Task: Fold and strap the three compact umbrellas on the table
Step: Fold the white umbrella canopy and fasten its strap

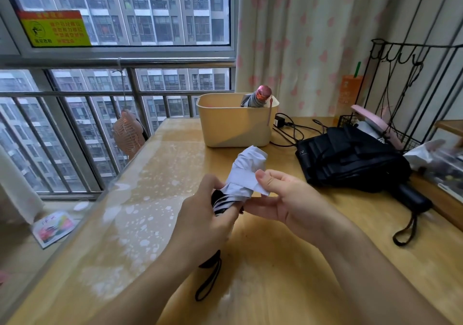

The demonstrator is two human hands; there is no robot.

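The white umbrella (pixel 248 164) is being strapped. The left hand (pixel 205 214) grips its bunched canopy near the handle, and the right hand (pixel 283 199) pinches the strap (pixel 259 186). It is held over the middle of the bench (pixel 300 262), its long axis running from near edge to far edge, tip away. The next move is probably to pull the strap snug round the canopy and fasten it. The black umbrella (pixel 350 159) lies loose near the right edge.

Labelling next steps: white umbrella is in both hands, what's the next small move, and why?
Probably wrap the strap round the white umbrella and press it shut. The left hand grips the bunched folds; the right hand pinches the strap's end, which sticks out loose.
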